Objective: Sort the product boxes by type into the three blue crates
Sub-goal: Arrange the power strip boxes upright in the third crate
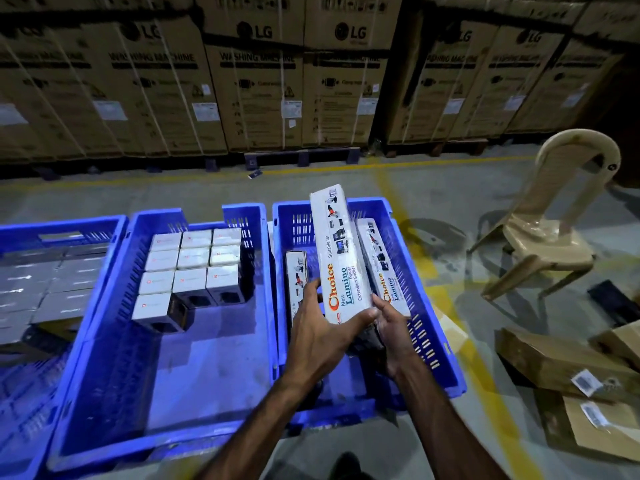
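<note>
Three blue crates stand side by side on the floor. The left crate (20,233) holds flat grey boxes. The middle crate (114,306) holds several small white boxes (188,268) stacked at its far end. Over the right crate (429,344), my left hand (320,327) and my right hand (393,337) both grip the near end of a long white Choice extension socket box (337,258), which tilts upward. Two more long boxes of the same type lie in that crate, one to the left (294,271) and one to the right (382,271).
A beige plastic chair (547,230) stands to the right. Brown cardboard cartons (568,365) lie on the floor at the right front. A wall of large LG washing machine cartons (263,81) on pallets runs across the back. Yellow lines mark the floor.
</note>
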`<state>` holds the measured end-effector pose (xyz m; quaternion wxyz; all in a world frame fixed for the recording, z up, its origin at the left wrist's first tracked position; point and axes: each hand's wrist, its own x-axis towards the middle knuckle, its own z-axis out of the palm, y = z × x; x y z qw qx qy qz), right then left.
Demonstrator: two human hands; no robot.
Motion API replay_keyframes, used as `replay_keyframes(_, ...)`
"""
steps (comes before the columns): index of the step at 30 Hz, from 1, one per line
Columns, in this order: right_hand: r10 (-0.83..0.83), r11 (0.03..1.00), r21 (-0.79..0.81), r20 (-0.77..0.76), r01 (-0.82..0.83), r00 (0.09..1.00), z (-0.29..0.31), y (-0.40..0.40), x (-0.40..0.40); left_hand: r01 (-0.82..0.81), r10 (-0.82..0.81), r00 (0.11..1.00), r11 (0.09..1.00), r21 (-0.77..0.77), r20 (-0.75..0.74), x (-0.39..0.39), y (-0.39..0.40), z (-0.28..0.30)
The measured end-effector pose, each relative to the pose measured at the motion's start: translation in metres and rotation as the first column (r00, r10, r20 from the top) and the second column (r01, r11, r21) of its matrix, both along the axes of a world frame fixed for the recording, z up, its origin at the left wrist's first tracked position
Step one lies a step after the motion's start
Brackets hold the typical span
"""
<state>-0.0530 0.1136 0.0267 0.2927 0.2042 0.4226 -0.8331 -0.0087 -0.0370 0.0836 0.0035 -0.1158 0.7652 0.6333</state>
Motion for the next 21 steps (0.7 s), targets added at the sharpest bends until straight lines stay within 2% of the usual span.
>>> replay_keyframes(8,0.003,1.0,0.027,-0.028,-0.002,1.0,-0.007,-0.003,0.0,-0.013,0.018,0.997,0.997,-0.073,0.069,0.004,0.001,0.003)
replay_keyframes(15,-0.047,0.998,0.027,-0.098,0.05,0.994,-0.02,-0.005,-0.007,0.001,0.04,0.985,0.972,-0.234,0.169,0.001,-0.013,0.007)
replay_keyframes(18,0.043,0.99,0.139,-0.215,-0.013,0.976,-0.017,-0.006,-0.011,0.026,0.027,0.982,0.961,-0.276,0.185,-0.008,-0.03,0.008)
replay_keyframes(21,0.038,0.967,0.255,-0.237,0.024,0.971,-0.011,-0.003,-0.022,0.09,-0.029,0.981,0.944,-0.316,0.194,-0.02,-0.055,0.017)
